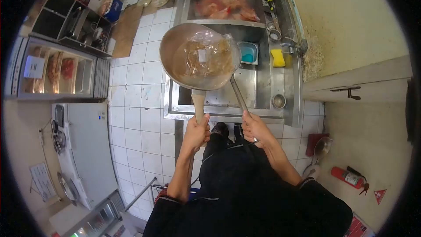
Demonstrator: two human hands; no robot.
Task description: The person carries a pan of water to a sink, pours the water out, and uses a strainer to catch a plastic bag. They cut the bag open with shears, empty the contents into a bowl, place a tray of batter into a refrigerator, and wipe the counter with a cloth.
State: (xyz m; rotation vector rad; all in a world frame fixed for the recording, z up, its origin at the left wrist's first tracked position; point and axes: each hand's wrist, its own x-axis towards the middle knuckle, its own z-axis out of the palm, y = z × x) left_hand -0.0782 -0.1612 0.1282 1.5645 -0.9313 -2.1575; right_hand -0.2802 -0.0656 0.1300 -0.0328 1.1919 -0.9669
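My left hand (197,131) is closed round the cream handle of a wide pan (173,63), which is held up over the near part of the steel sink. In the pan lies a clear plastic bag (210,57) of brownish food with a white label, its right side reaching the rim. My right hand (257,129) grips a utensil with a long metal handle (239,94); the handle runs up to the pan's right rim, and its head is hidden by the pan and bag.
The sink's far basin (228,8) holds reddish packs in water. To the right of the pan are a metal container with blue-green contents (248,55), a yellow sponge (277,58), a tap (291,46) and a small round metal cup (279,101). A white chest freezer (87,149) stands at left.
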